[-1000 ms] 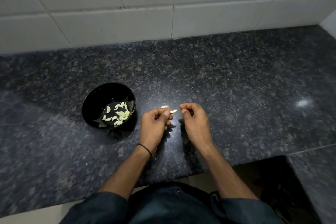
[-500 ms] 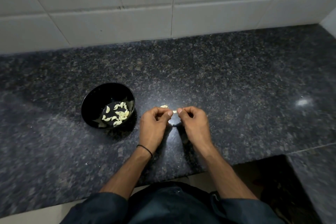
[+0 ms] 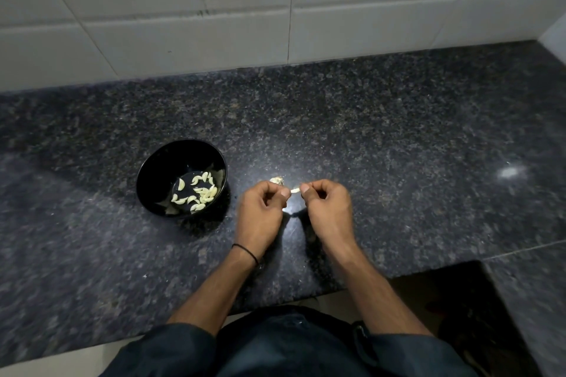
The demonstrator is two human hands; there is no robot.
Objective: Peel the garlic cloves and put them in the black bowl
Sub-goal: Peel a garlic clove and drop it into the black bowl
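A black bowl (image 3: pixel 159 174) stands on the dark granite counter, left of my hands, with several pale peeled cloves (image 3: pixel 199 191) in its bottom. My left hand (image 3: pixel 260 211) and my right hand (image 3: pixel 329 208) meet just right of the bowl. Both pinch one small pale garlic clove (image 3: pixel 295 190) between thumb and fingertips, a little above the counter. Just behind my left hand's fingers a small lump of garlic or skin (image 3: pixel 277 180) lies on the counter.
The granite counter (image 3: pixel 398 138) runs back to a white tiled wall (image 3: pixel 275 9). Its front edge steps inward at the lower right, where a dark gap (image 3: pixel 453 300) opens. A bright light reflection (image 3: pixel 510 172) shows at the right.
My hands have closed together: the clove was held by my left hand alone with the right a little apart, and now both pinch it. The bowl has not moved.
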